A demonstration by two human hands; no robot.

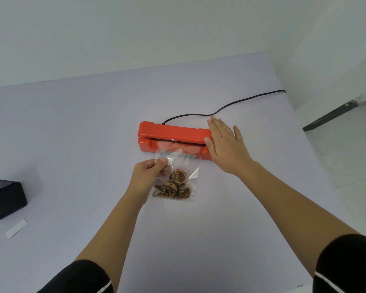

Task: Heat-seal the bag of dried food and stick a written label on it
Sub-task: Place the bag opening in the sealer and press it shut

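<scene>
A clear plastic bag (181, 163) holding brown dried food pieces (173, 186) lies on the table, its top edge tucked into the jaw of a red heat sealer (169, 132). My left hand (150, 174) pinches the bag's left side between thumb and fingers. My right hand (224, 144) rests flat, fingers spread, on the right end of the sealer's lid. A white label strip (16, 228) lies at the table's left front.
A black mesh box (4, 199) stands at the left edge. The sealer's black cord (230, 104) runs back and right across the pale table (72, 134). A white wall rises behind, and floor shows on the right.
</scene>
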